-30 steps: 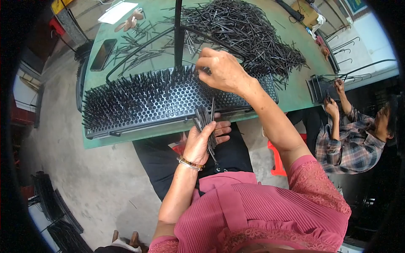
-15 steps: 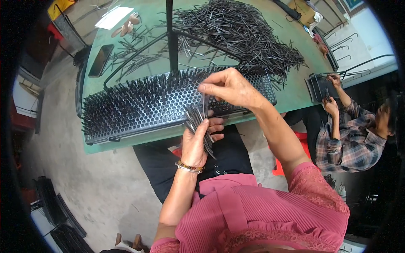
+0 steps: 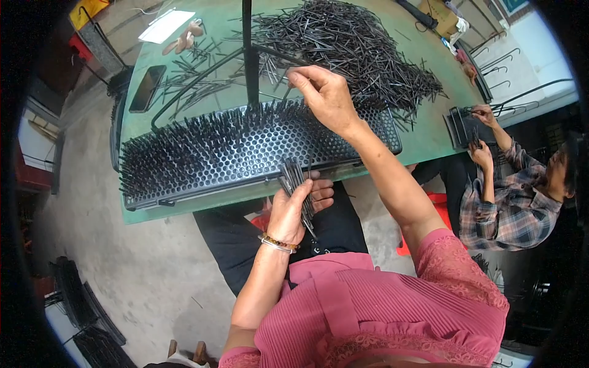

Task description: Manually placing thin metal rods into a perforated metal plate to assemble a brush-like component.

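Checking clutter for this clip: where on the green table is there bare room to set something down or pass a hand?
Bare green table shows right of the perforated pin tray, below the loose pin pile, and in a thin strip along the near edge. The far middle is crowded by the pile; scattered pins lie beside the phone.

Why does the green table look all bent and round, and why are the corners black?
In the head view, the fisheye lens bends the green table edges and the black tray, leaving dark corners; daylight is soft, with little glare, and the left hand and right hand look sharp.
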Demonstrator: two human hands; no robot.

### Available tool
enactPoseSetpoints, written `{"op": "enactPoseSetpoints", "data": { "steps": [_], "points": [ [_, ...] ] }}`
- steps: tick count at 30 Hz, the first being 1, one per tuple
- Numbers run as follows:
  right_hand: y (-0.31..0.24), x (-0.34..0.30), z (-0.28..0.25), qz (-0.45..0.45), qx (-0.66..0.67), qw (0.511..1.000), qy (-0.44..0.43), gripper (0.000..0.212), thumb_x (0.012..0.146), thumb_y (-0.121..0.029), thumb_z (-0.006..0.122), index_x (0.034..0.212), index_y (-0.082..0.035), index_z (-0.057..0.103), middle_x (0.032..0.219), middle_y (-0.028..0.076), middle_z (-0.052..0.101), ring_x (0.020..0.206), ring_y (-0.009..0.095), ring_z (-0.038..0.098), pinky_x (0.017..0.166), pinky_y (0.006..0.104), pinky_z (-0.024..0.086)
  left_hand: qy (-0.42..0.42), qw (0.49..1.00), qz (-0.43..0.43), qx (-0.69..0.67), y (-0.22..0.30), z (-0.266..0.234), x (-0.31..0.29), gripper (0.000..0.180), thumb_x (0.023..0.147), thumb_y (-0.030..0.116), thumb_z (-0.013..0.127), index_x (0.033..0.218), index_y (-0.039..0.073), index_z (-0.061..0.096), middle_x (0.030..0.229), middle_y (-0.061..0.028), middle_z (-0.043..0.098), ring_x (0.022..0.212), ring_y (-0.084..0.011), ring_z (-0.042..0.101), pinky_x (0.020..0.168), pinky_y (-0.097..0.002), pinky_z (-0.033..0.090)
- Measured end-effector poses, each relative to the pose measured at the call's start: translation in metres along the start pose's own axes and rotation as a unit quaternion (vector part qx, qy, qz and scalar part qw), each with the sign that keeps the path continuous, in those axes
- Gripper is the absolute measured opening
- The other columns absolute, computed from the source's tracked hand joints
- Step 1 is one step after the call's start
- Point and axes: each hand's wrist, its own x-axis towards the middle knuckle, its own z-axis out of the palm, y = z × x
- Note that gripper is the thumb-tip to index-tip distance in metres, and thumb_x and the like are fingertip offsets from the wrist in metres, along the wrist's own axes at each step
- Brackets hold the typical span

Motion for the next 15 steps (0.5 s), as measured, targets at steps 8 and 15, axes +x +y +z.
{"op": "enactPoseSetpoints", "data": {
  "steps": [8, 15],
  "points": [
    [-0.013, -0.001, 0.006, -0.057, -0.053, 0.997, -0.022, 0.018, 0.088, -0.014, 0.057, 0.094, 0.002, 0.064, 0.083, 0.012, 0.064, 0.071, 0.02, 0.061, 0.063, 0.0294, 0.047, -0.004, 1.0, -0.006, 0.001, 0.0, -0.003, 0.0, 0.032, 0.092, 0.014, 0.05, 0.12, -0.002, 0.047, 0.111, -0.0213, 0.059, 0.096, -0.0278, 0.062, 0.079, -0.0388, 0.054],
    [-0.001, -0.011, 0.012, -0.094, -0.172, 0.976, -0.095, 0.02, 0.087, -0.016, 0.057, 0.099, 0.0, 0.063, 0.088, 0.014, 0.058, 0.078, 0.033, 0.059, 0.069, 0.0376, 0.047, -0.011, 1.0, -0.01, -0.001, 0.002, -0.001, 0.0, 0.035, 0.092, 0.016, 0.05, 0.122, -0.001, 0.046, 0.114, -0.022, 0.058, 0.099, -0.0281, 0.061, 0.081, -0.0389, 0.053]
  ]
}}
